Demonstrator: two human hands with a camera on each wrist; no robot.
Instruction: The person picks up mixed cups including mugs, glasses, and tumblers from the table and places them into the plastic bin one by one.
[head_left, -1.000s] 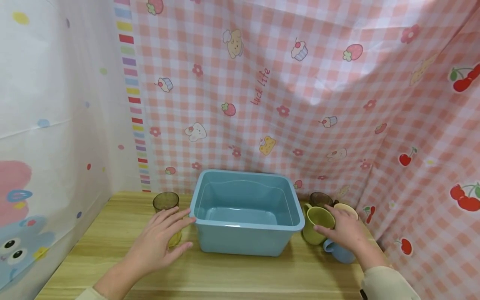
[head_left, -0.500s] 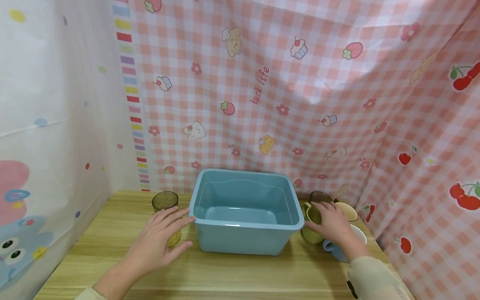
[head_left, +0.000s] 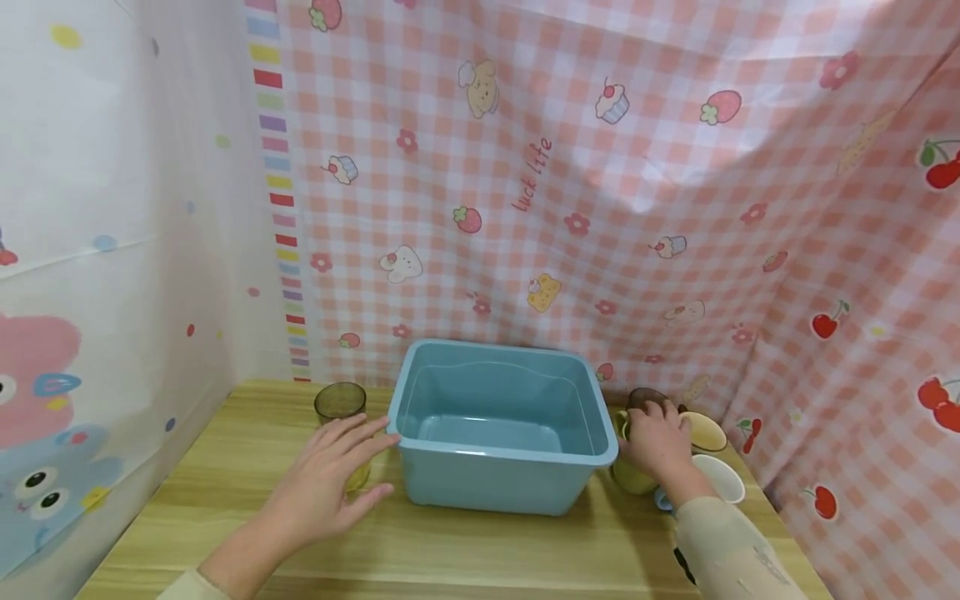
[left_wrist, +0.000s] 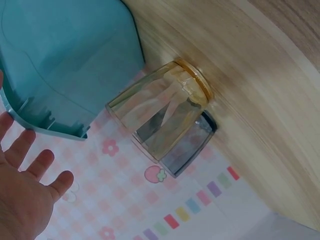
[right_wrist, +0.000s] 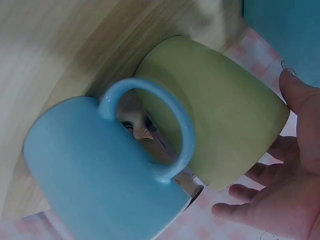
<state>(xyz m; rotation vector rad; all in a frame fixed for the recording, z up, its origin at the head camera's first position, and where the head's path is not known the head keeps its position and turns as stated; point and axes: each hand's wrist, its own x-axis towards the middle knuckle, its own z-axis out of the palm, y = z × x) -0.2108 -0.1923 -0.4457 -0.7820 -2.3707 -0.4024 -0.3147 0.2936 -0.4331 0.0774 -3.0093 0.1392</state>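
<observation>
My left hand [head_left: 318, 479] has its fingers spread, fingertips at the left rim of the blue tub [head_left: 487, 479]; the left wrist view shows that hand [left_wrist: 25, 192] beside the tub [left_wrist: 75, 60]. Over the mouth of the green mug [head_left: 633, 477] is my right hand [head_left: 660, 446], hiding most of its rim. In the right wrist view the thumb and loosely bent fingers of this hand [right_wrist: 295, 185] lie about the rim of the upright green mug [right_wrist: 210, 110]; firm contact cannot be told. A blue mug [right_wrist: 100, 170] stands close by.
Left of the tub are a yellow glass [left_wrist: 165, 105] and a dark glass [head_left: 340, 402]. Behind the green mug stands another dark glass [head_left: 647, 397], with a cream-coloured cup [head_left: 705, 432] to its right. Patterned cloth [head_left: 450, 275] hangs behind the wooden table [head_left: 465, 554].
My right hand has moved left from between the mugs to over the green mug, uncovering the cream cup and the blue mug's mouth. The left hand stays at the tub's rim.
</observation>
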